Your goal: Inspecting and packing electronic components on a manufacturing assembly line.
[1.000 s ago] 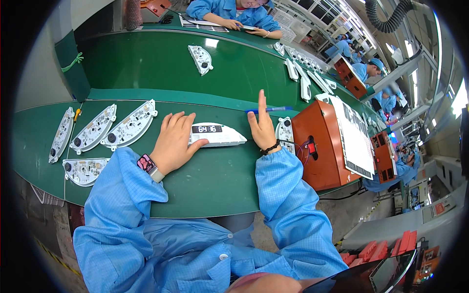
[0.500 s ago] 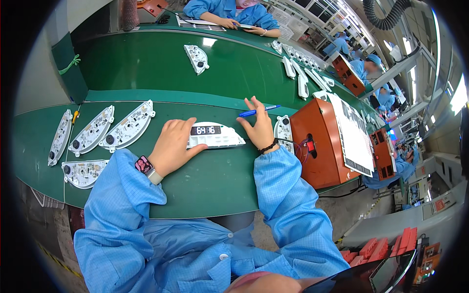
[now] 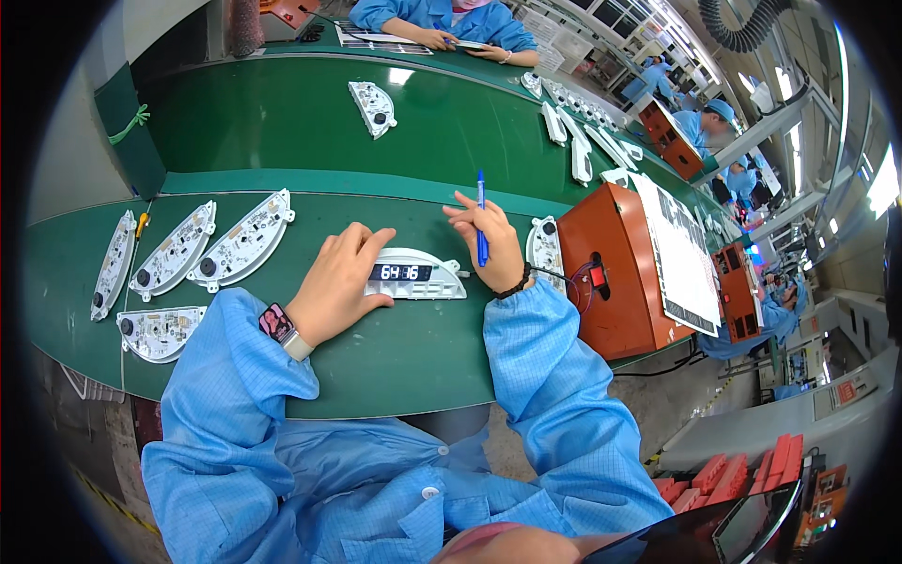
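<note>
My left hand (image 3: 340, 280) grips the left end of a white half-moon display module (image 3: 442, 287), thumb along its near edge and fingers over the far side. Lit white digits show in the module's dark window (image 3: 402, 273). Just beyond the module's right end, my right hand (image 3: 490, 246) holds a blue pen (image 3: 481, 193) between its fingers. The pen stands nearly upright in the picture, pointing away from me. A white circuit board (image 3: 544, 242) lies to the right of this hand, partly behind the wrist and cable.
Several curved white circuit boards (image 3: 246, 241) lie at the left of the green bench (image 3: 404, 376). An orange box (image 3: 601, 282) with a cable and leaning printed sheet (image 3: 678, 263) stands right. Another board (image 3: 373, 109) lies on the green belt ahead; a co-worker (image 3: 442, 23) sits beyond.
The pen has swung from lying sideways to nearly upright in my right hand, whose fingers have curled and moved slightly left. The display module has turned and shifted slightly under my left hand.
</note>
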`<state>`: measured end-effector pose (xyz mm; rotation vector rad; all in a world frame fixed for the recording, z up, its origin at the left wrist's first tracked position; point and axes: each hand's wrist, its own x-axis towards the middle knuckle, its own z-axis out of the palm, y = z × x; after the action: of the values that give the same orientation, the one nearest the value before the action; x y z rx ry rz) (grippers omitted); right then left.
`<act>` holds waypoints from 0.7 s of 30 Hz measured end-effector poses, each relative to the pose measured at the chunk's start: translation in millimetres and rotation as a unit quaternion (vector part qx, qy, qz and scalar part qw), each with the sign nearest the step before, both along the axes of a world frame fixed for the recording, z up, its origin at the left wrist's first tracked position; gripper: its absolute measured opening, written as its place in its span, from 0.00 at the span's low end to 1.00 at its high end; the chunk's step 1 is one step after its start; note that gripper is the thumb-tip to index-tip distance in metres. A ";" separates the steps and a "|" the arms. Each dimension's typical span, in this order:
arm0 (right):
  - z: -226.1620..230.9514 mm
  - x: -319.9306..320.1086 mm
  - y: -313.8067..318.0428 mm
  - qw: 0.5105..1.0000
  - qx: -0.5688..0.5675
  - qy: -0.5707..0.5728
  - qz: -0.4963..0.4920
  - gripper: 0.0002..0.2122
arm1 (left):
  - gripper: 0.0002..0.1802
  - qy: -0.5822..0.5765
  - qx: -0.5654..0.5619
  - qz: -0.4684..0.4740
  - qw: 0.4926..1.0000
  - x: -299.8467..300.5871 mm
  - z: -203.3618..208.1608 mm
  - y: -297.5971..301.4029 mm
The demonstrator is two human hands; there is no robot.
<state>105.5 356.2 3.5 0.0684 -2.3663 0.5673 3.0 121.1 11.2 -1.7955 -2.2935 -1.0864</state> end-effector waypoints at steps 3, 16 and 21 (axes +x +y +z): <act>4.1 3.2 -2.5 0.998 0.039 -0.036 0.043 0.05 | 0.39 0.038 -0.014 -0.006 0.999 0.4 1.8 -0.1; 10.5 13.3 -26.0 0.990 0.029 -0.085 0.105 0.08 | 0.17 0.139 0.052 -0.113 0.982 1.1 7.4 -4.4; 10.3 13.3 -26.4 0.994 0.032 -0.038 0.097 0.11 | 0.17 0.182 0.073 -0.097 0.976 3.3 10.9 0.6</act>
<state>118.8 329.8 13.8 0.3138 -2.4688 0.5947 6.3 121.7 22.1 -1.9937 -1.8154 -0.8331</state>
